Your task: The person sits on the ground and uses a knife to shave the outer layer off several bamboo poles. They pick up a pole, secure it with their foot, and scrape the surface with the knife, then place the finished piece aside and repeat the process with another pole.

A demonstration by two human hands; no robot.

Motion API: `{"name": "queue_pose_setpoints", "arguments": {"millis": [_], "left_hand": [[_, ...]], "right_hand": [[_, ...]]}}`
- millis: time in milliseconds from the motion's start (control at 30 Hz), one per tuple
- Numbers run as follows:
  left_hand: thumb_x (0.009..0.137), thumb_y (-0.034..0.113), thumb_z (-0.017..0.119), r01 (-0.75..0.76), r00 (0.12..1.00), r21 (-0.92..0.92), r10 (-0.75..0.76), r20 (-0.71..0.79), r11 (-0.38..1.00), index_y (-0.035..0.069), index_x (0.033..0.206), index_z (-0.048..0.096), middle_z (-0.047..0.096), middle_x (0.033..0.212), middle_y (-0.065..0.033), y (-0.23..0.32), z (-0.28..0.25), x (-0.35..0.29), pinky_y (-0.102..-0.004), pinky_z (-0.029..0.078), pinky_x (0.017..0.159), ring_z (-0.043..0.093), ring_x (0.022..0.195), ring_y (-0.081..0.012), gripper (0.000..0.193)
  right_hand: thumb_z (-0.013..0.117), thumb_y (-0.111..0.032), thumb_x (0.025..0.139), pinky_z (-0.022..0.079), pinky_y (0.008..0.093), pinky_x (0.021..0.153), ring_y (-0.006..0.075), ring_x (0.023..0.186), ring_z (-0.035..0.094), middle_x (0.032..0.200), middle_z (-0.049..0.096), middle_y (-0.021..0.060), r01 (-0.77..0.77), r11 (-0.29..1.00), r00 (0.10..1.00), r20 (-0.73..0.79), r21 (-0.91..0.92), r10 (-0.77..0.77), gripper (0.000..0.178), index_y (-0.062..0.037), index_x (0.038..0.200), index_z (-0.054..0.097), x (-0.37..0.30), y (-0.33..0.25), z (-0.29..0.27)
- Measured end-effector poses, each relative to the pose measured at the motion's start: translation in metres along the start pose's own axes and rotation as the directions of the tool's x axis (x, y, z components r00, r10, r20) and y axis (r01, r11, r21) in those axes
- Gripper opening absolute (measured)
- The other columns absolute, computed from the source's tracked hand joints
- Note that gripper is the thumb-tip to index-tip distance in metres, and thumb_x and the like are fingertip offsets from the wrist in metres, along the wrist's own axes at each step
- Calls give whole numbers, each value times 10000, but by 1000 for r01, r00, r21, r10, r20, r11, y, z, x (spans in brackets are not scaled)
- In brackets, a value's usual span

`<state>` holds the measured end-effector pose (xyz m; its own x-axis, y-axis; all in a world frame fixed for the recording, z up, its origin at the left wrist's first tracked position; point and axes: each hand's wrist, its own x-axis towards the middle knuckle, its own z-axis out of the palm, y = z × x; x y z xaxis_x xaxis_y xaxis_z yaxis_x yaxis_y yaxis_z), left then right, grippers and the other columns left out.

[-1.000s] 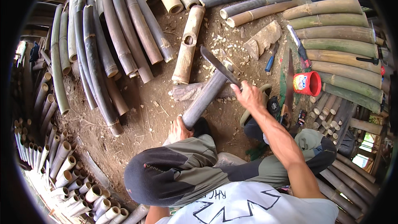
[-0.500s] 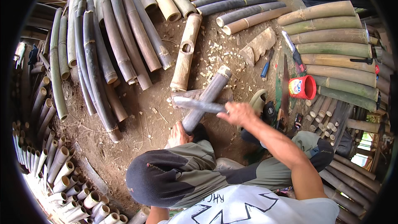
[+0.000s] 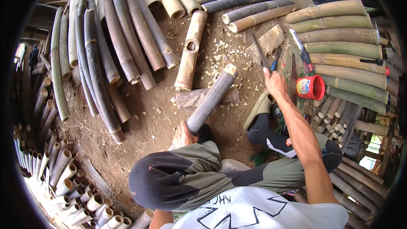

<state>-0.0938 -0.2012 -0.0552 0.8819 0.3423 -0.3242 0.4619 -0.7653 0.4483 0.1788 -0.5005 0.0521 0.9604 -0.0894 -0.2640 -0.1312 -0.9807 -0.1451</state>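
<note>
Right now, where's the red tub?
The red tub is on the right in the head view, right of the person's right hand, between a long dark blade and a row of bamboo lengths.

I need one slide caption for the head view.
Left hand holds a dark bamboo piece across a wooden block; right hand holds a long knife.

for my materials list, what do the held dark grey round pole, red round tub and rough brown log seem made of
Dark grey pole: likely bamboo, smooth weathered skin, pale cut end. Red round tub: probably plastic, slightly glossy, thin rim. Rough brown log: probably unfinished wood, ridged surface.
</note>
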Motion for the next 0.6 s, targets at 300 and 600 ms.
{"name": "queue_pose_setpoints", "arguments": {"millis": [300, 600], "left_hand": [[640, 271, 829, 208, 908, -38, -179, 378, 977, 33, 1244, 537, 666, 1143, -209, 14, -43, 24, -501, 526, 924, 658, 1072, -397, 712], [628, 328, 813, 155, 927, -42, -131, 352, 987, 39, 1292, 545, 664, 1187, -208, 18, -35, 28, -468, 519, 956, 652, 1099, -380, 772]], "right_hand": [[307, -764, 962, 415, 336, 393, 165, 436, 497, 526, 480, 10, 354, 935, 931, 112, -29, -349, 694, -122, 857, 549, -41, -21, 54], [375, -734, 964, 526, 374, 485, 234, 564, 644, 607, 586, 72, 536, 822, 844, 154, -194, -514, 700, -72, 918, 599, -38, -20, 39]]}}
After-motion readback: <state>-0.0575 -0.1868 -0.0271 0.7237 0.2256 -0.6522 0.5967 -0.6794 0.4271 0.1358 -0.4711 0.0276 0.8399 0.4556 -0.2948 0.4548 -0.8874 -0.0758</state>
